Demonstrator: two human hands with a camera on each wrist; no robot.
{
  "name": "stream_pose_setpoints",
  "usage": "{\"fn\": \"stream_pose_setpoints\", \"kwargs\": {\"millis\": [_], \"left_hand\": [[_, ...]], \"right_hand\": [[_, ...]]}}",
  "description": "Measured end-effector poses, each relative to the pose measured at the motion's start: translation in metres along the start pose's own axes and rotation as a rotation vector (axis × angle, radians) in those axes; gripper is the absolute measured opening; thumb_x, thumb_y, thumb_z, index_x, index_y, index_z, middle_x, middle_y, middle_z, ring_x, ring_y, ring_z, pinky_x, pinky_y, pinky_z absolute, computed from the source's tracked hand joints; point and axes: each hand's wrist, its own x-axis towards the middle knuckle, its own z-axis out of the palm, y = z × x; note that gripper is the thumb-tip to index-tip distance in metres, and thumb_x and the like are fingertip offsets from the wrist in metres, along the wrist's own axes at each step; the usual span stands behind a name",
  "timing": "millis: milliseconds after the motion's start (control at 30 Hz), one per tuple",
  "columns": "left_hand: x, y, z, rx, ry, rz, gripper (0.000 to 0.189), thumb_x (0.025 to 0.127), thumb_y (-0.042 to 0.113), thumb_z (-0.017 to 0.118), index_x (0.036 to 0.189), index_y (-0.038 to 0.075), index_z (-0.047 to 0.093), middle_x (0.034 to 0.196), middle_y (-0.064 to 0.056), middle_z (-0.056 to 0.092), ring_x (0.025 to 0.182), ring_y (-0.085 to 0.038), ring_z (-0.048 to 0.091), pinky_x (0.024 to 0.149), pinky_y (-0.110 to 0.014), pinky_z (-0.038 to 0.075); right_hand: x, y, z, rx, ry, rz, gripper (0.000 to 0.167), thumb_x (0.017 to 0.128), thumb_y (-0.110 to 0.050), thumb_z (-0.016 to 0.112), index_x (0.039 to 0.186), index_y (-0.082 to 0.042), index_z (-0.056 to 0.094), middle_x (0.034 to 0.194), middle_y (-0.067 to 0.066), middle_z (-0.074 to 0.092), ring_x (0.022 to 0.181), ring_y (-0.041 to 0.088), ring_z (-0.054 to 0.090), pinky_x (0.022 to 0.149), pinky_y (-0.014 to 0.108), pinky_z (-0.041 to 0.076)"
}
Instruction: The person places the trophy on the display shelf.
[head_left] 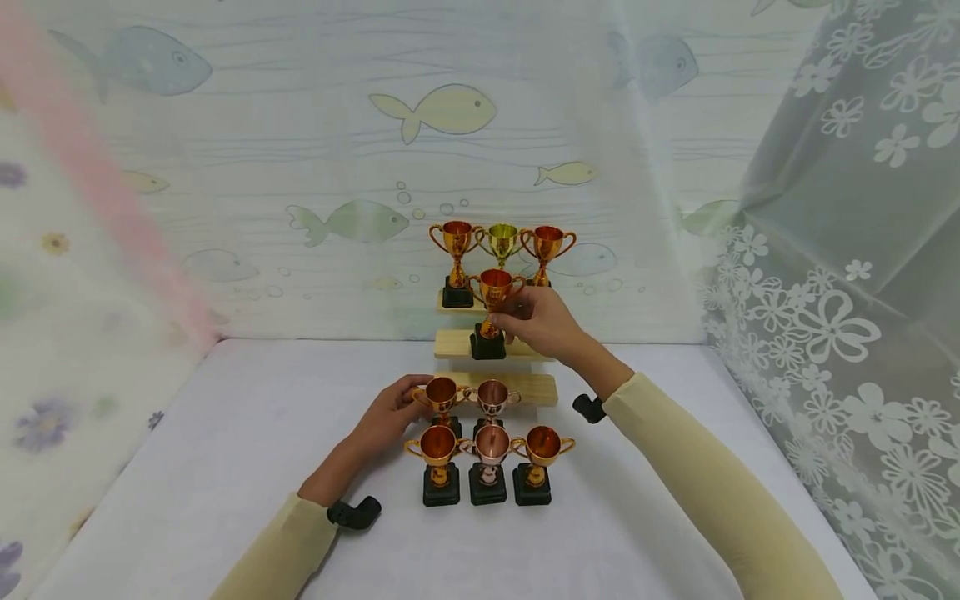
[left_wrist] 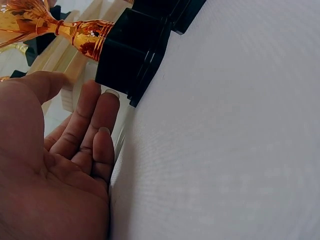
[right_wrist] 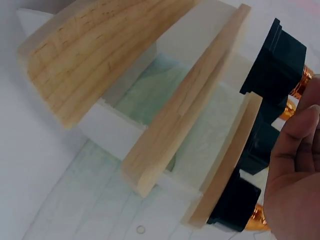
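- Head view: we find the R hand (head_left: 542,323) pinching the stem of a gold trophy (head_left: 497,287), held approx. upright at the middle plank (head_left: 452,343) of a stepped stand.
- Head view, cont.: the L hand (head_left: 393,417) is beside the rear-left trophy (head_left: 441,392) on the worktop (head_left: 262,467), fingers relaxed, no grip noted; contact we can't confirm.
- Head view, upper level: we count 3 upright trophies on the top plank (head_left: 459,311), a yellow-gold cup (head_left: 502,240) btwn 2 orange-gold ones; the R hand partly hides the right one's base.
- Head view, lower level: 5 trophies stand on the worktop in front of the bottom plank (head_left: 536,388), 2 rear, 3 front; black bases.
- L wrist view: palm visible, fingers loosely extended, tips near a black base (left_wrist: 130,50); nothing held.
- R wrist view: hand partly cut off by frame edge, fingers at orange stem (right_wrist: 302,83); we see a gap btwn its base (right_wrist: 280,62) and the middle plank.
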Motion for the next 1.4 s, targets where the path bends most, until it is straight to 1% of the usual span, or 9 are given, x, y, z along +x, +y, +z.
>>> {"fn": "stream_pose_setpoints", "kwargs": {"millis": [133,333,500,733,833,1000,1067,1233,1400], "left_hand": [[0.001,-0.002,0.000,0.001,-0.003,0.005,0.044,0.108,0.010,0.056,0.151,0.005,0.052,0.108,-0.009,0.074,0.097,-0.020,0.071,0.089,-0.035,0.053],[0.003,-0.005,-0.001,0.000,-0.013,0.010,0.043,0.110,0.011,0.054,0.152,0.004,0.051,0.108,-0.009,0.075,0.097,-0.019,0.071,0.091,-0.034,0.054],[0.004,-0.003,-0.002,0.000,-0.007,0.004,0.043,0.110,0.014,0.055,0.151,0.003,0.051,0.106,-0.008,0.075,0.097,-0.018,0.071,0.091,-0.033,0.054],[0.005,-0.003,-0.001,-0.013,-0.008,-0.003,0.043,0.109,0.014,0.056,0.151,0.003,0.051,0.107,-0.011,0.075,0.100,-0.024,0.072,0.090,-0.033,0.053],[0.003,-0.002,0.000,-0.012,-0.008,-0.009,0.045,0.109,0.012,0.056,0.152,0.003,0.050,0.109,-0.011,0.075,0.100,-0.025,0.072,0.090,-0.034,0.053],[0.002,0.000,0.000,-0.016,-0.001,-0.026,0.046,0.109,0.013,0.056,0.153,0.003,0.049,0.111,-0.009,0.076,0.100,-0.023,0.072,0.089,-0.036,0.054],[0.002,0.001,0.000,-0.017,0.001,-0.034,0.046,0.109,0.012,0.056,0.154,0.004,0.049,0.111,-0.008,0.076,0.100,-0.024,0.072,0.089,-0.037,0.054],[0.002,0.003,0.001,-0.041,0.002,-0.037,0.047,0.109,0.011,0.055,0.155,0.002,0.047,0.111,-0.009,0.075,0.100,-0.028,0.071,0.088,-0.040,0.054],[0.002,0.002,0.001,-0.031,0.000,-0.035,0.046,0.109,0.011,0.056,0.153,0.003,0.048,0.109,-0.008,0.075,0.099,-0.025,0.071,0.087,-0.036,0.053]], "right_hand": [[0.009,-0.002,0.009,-0.010,0.005,0.028,0.021,0.102,-0.016,0.074,0.115,-0.001,0.076,0.097,0.013,0.078,0.075,0.041,0.072,0.068,0.045,0.058],[0.019,-0.005,0.019,-0.030,0.028,0.069,0.021,0.102,-0.021,0.074,0.115,-0.005,0.075,0.097,0.010,0.077,0.070,0.029,0.073,0.067,0.037,0.058],[0.026,-0.008,0.023,-0.033,0.018,0.092,0.021,0.101,-0.022,0.074,0.115,-0.006,0.075,0.097,0.009,0.078,0.071,0.028,0.074,0.067,0.034,0.058],[0.034,-0.009,0.027,-0.068,0.002,0.093,0.020,0.101,-0.020,0.075,0.115,-0.005,0.077,0.095,0.010,0.078,0.069,0.024,0.074,0.065,0.032,0.055],[0.036,-0.008,0.029,-0.053,0.000,0.105,0.021,0.100,-0.018,0.075,0.115,-0.004,0.077,0.096,0.011,0.078,0.070,0.025,0.074,0.065,0.031,0.054],[0.039,-0.007,0.032,-0.006,-0.012,0.119,0.023,0.100,-0.017,0.074,0.118,-0.002,0.076,0.099,0.013,0.078,0.075,0.033,0.075,0.065,0.032,0.055],[0.040,-0.007,0.033,-0.012,-0.017,0.117,0.023,0.101,-0.017,0.074,0.118,-0.002,0.077,0.100,0.012,0.078,0.076,0.035,0.075,0.066,0.031,0.055],[0.041,-0.007,0.034,-0.049,-0.024,0.107,0.024,0.102,-0.018,0.073,0.119,-0.003,0.078,0.099,0.010,0.079,0.077,0.036,0.076,0.066,0.030,0.054],[0.041,-0.004,0.035,-0.055,-0.028,0.090,0.022,0.101,-0.018,0.073,0.117,-0.003,0.080,0.097,0.010,0.080,0.076,0.036,0.075,0.066,0.031,0.055]]}}
